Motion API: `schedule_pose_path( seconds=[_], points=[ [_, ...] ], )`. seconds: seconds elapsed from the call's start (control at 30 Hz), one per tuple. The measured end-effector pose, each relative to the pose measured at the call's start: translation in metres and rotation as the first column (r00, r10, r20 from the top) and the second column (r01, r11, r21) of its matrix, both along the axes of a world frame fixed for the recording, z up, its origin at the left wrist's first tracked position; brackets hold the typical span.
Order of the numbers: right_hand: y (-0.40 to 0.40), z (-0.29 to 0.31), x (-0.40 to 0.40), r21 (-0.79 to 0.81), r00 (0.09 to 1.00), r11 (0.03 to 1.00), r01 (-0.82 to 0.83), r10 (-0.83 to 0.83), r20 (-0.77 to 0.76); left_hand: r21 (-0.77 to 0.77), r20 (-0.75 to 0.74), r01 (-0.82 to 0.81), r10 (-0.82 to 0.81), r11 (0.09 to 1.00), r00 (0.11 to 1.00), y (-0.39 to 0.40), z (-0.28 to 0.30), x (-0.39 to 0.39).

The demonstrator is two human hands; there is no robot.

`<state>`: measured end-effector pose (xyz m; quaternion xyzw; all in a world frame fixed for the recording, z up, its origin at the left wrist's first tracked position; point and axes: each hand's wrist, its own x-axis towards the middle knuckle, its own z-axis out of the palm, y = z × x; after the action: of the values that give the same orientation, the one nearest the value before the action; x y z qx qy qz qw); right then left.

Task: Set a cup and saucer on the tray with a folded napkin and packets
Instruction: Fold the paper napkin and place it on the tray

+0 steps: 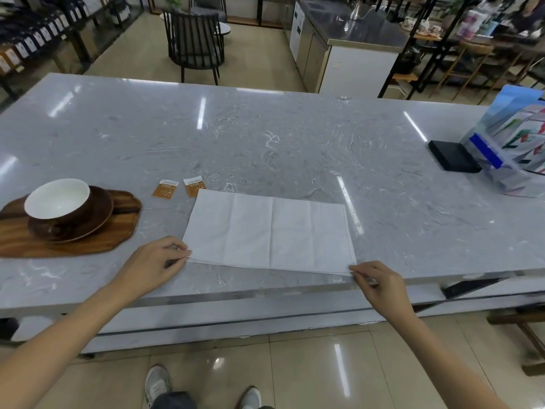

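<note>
At the bench's near edge, both hands pinched the napkin's corners; cup and saucer sat on the tray, packets unplaced.

No text can be read anywhere. The two orange-and-white packets lying on the counter each carry a line of print across their white top band, but it is too small and blurred to make out. The bottles on the shelf at far left bear white labels, equally illegible.
</note>
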<state>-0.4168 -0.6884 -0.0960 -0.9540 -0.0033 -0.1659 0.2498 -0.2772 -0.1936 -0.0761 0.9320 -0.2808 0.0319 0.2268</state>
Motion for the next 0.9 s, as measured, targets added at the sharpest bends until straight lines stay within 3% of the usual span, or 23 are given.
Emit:
schedule_pose_path(
  seconds=[0.23,0.43,0.57,0.73,0.9],
  points=[
    [0.003,-0.004,0.0,0.044,0.998,0.997,0.068,-0.068,0.003,0.05,-0.026,-0.043,0.044,0.998,0.999,0.0,-0.001,-0.004],
    [0.01,0.008,0.008,0.204,0.976,0.96,0.19,-0.161,-0.149,0.142,0.015,-0.036,0.034,0.989,0.999,-0.011,0.012,0.012],
    [0.049,0.029,0.063,0.005,0.972,0.976,0.216,-0.214,-0.091,0.101,0.012,-0.018,0.017,0.995,1.0,-0.058,0.021,0.05],
    [0.093,0.022,0.138,-0.138,0.968,0.99,-0.029,-0.007,-0.251,0.241,-0.107,0.113,-0.09,0.964,0.99,-0.124,-0.001,0.098],
    [0.066,-0.009,0.168,-0.178,0.901,0.98,0.092,-0.158,-0.404,0.322,-0.155,0.052,-0.002,0.945,0.988,-0.132,-0.03,0.116]
  ],
)
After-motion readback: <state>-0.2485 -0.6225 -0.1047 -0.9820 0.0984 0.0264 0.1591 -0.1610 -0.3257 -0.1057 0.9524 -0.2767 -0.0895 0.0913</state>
